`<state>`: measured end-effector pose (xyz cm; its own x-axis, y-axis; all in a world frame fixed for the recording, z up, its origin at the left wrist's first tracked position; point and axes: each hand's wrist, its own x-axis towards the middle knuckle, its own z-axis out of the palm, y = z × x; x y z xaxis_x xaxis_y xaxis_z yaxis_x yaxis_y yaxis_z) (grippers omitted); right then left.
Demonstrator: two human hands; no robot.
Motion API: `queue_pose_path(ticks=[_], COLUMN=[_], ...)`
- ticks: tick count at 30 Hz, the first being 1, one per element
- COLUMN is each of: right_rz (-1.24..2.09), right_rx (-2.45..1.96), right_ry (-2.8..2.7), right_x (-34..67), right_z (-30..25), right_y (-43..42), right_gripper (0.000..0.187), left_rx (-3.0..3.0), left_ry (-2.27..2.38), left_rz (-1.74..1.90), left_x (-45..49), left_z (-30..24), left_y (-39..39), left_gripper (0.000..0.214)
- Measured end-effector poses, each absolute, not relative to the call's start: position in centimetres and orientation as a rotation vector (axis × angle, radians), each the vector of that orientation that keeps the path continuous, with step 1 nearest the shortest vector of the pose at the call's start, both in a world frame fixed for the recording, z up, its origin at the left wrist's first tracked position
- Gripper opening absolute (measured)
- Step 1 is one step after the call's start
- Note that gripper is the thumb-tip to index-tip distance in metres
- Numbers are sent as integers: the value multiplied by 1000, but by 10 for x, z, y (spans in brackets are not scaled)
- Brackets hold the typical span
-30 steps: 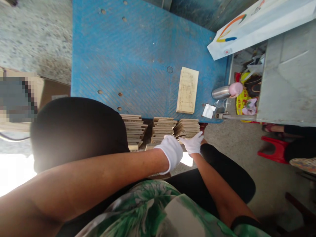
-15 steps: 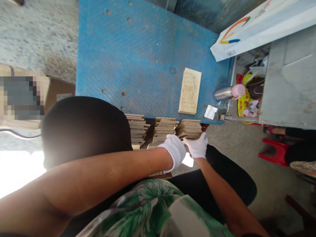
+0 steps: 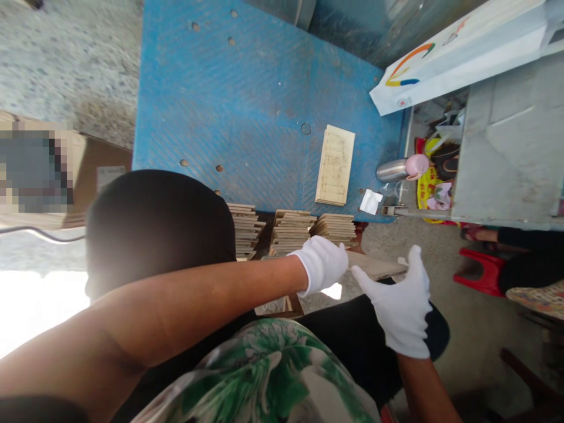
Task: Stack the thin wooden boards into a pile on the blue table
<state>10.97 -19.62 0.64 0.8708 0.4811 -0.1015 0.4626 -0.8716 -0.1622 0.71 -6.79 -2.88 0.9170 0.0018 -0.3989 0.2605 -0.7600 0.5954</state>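
Observation:
My left hand (image 3: 321,264), in a white cotton glove, grips one end of a thin wooden strip (image 3: 376,264). My right hand (image 3: 399,305), also gloved, is spread wide below the strip's far end, with the thumb and fingers apart. Just beyond my left hand stand several short stacks of wooden strips (image 3: 291,232) in a row along the edge of a blue metal platform (image 3: 220,100). A flat pile of pale wooden boards (image 3: 335,165) lies on the platform, away from both hands.
A black rounded mass (image 3: 158,235), probably my knee, hides the left of the stacks. At right are a steel flask with a pink lid (image 3: 400,168), a white paper bag (image 3: 449,64), a grey concrete ledge (image 3: 511,147) and a red stool (image 3: 480,273) beside a seated person's leg (image 3: 529,264).
My right hand has moved away from the stacks, down and to the right. A wooden strip now lies between my hands, and my left hand has shifted slightly right.

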Motion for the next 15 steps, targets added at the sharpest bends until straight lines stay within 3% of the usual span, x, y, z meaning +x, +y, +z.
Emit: queue_pose_path(ticks=[7, 15], right_rz=[366, 701], right_rx=[-2601, -2198], right_ry=[-737, -451], right_x=[114, 122], right_z=[18, -30], right_y=[-196, -201], right_gripper=[121, 127], left_rx=[2304, 2172], left_ry=[165, 320], left_rz=[-297, -378], left_x=[14, 15], left_z=[-29, -18], left_y=[-68, -38], left_gripper=[33, 33])
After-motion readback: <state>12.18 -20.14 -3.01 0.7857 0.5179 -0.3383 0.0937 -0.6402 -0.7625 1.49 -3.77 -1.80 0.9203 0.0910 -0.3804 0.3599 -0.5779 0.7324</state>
